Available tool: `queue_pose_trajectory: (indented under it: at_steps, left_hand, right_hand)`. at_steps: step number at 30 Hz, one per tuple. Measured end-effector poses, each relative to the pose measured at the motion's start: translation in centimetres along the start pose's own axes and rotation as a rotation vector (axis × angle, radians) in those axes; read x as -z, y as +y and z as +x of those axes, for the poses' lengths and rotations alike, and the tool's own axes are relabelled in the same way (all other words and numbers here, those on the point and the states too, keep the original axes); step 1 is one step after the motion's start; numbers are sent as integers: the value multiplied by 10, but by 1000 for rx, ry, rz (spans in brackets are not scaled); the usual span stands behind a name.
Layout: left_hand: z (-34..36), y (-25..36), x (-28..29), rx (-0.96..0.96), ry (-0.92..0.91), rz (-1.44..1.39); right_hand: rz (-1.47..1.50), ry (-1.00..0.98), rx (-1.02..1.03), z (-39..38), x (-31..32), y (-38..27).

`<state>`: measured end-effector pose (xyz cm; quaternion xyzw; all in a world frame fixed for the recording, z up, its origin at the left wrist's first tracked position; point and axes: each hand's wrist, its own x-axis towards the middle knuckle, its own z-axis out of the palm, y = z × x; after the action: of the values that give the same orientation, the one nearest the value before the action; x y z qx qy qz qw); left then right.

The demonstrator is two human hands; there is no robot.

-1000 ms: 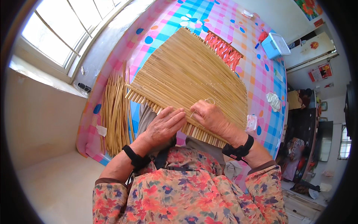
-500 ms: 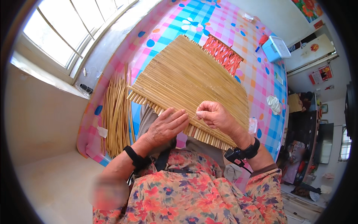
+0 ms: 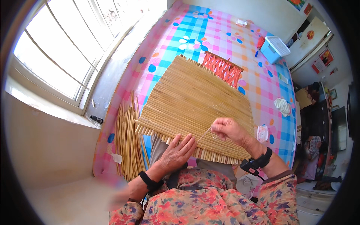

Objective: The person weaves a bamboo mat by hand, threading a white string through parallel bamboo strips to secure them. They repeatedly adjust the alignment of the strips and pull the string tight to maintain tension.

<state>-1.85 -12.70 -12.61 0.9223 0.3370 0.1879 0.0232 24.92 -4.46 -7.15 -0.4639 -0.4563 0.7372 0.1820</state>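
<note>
A stiff mat of pale straw-coloured stalks [image 3: 187, 97] lies across my lap, with short stalk ends along its near edge. My left hand [image 3: 179, 152] rests on that edge, fingers stretched out on the stalks. Right of it, my right hand [image 3: 227, 131] is raised over the mat with thumb and forefinger closed on a thin pale thread [image 3: 204, 134], which runs taut down toward my left fingertips and hangs in a loop below the pinch. A bundle of loose stalks [image 3: 127, 142] lies at the left of the mat.
Beyond the mat lie a red woven item [image 3: 221, 68] and a blue lidded bin [image 3: 273, 49] on the checked bed cover [image 3: 172, 52]. A crumpled white cloth [image 3: 282, 107] and small container [image 3: 262, 133] are at right, a barred window [image 3: 63, 41] at left. Dim, indistinct figures appear at far right.
My right hand has risen from the mat's edge up and to the right, drawing the thread out. My left hand stays on the edge. The whole scene sits lower in view, as the camera has shifted.
</note>
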Motion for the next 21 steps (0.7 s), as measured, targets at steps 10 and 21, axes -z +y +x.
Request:
queue_pose_trajectory:
  at_steps: [10, 21]
  left_hand:
    - [-1, -6, -7, -21, -146, -40]
    - [-17, -7, -31, -19, -78, -69]
  right_hand:
    - [579, -51, 224, 28, -76, 4]
    - [259, 70, 212, 25, -95, -9]
